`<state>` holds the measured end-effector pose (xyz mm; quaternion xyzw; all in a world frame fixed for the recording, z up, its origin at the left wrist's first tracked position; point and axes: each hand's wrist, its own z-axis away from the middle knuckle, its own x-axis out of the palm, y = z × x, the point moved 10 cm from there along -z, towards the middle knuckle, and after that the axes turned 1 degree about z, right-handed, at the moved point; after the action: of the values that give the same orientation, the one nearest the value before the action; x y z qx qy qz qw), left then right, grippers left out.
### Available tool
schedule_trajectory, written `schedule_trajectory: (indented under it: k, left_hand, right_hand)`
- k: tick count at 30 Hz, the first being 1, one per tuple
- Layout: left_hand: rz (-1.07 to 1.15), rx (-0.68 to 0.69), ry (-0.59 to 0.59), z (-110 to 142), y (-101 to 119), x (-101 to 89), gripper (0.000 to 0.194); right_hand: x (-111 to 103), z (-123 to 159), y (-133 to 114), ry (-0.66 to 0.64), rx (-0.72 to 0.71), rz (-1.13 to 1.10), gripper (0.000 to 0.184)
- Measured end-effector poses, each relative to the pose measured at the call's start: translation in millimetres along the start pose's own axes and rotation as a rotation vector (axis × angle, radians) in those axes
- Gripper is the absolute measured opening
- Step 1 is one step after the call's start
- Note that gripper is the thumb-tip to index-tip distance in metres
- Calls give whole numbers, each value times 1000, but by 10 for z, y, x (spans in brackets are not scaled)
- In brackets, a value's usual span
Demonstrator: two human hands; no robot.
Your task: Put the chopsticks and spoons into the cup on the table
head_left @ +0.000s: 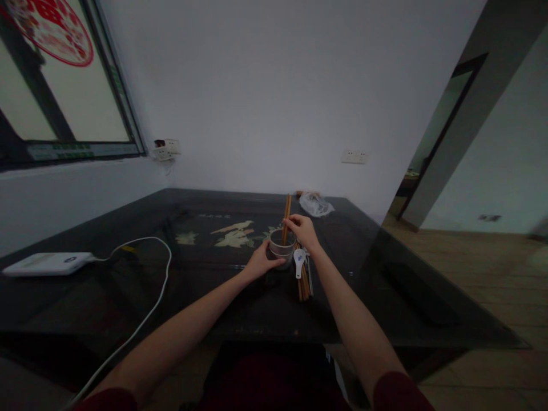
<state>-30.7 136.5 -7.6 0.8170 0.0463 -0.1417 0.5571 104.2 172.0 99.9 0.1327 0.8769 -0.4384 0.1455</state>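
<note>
My left hand (260, 261) is wrapped around the near left side of a round grey container (281, 251) standing on the dark table. Wooden chopsticks (287, 214) stand almost upright in its mouth, and my right hand (302, 230) pinches them partway up. Their lower ends are hidden inside the container. Just right of the container, a white spoon (299, 262) with a blue mark lies on top of several more chopsticks (303, 288). A thin pale utensil (309, 277) lies along the right side of that bundle.
A crumpled clear plastic bag (315, 204) lies at the table's back edge by the wall. On the left, a white device (48, 264) has a white cable (165, 279) running toward me. A dark flat object (422, 294) rests at the right.
</note>
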Motion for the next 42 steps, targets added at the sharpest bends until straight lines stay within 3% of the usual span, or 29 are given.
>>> schedule_trajectory:
  k: [8, 23, 33, 42]
  left_hand:
    - [-2, 5, -18, -4, 4, 14, 69]
    - [-11, 16, -5, 7, 56, -2, 68]
    - [2, 11, -16, 2, 46, 13, 68]
    - [-5, 3, 2, -7, 11, -2, 67]
  right_hand:
    - [44, -110, 226, -38, 92, -127, 32]
    - [250, -219, 192, -174, 155, -139, 39]
    - [283, -176, 256, -184, 215, -167, 41]
    - [276, -187, 262, -190, 173, -143, 42]
